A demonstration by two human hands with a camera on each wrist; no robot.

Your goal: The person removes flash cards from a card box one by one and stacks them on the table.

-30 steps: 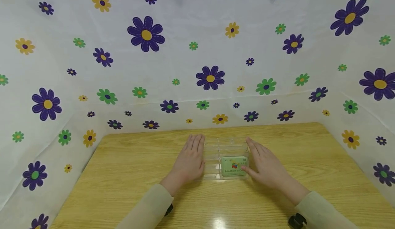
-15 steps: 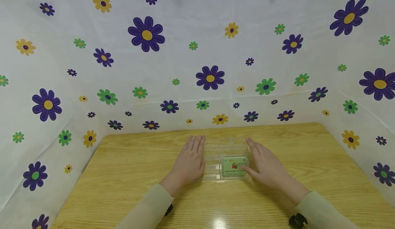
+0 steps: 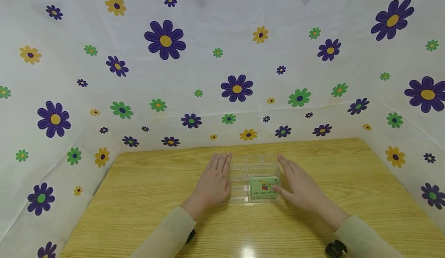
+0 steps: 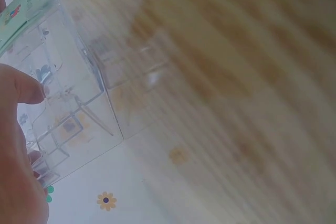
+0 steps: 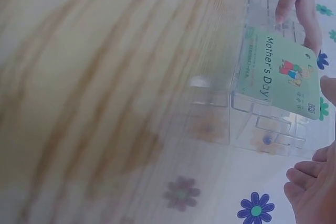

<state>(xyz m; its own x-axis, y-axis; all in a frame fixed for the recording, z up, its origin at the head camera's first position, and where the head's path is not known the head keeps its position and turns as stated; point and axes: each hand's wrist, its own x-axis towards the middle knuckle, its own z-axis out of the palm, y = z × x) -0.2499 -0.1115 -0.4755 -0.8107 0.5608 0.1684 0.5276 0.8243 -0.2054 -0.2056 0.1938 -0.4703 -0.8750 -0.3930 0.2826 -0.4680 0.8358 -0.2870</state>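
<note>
A clear plastic organizer box with compartments [image 3: 239, 188] stands on the wooden table between my hands. In its front right part sits a pale green card or card pack [image 3: 262, 187], printed "Mother's Day" with a small coloured drawing. My left hand [image 3: 213, 182] lies along the box's left side with straight fingers pointing away. On the right side my right hand [image 3: 302, 184] rests with fingers stretched along the wall, its thumb at the green card's right edge. The right wrist view shows the card [image 5: 281, 74] tilted in the box, a small code in one corner.
The wooden table [image 3: 139, 211] extends around the box on all sides. White cloth [image 3: 205, 68] printed with purple, yellow and green flowers hangs behind and along both sides. Dark straps [image 3: 335, 248] show below the sleeves.
The head view shifts very slightly. Both hands, the box and the green card stay in place.
</note>
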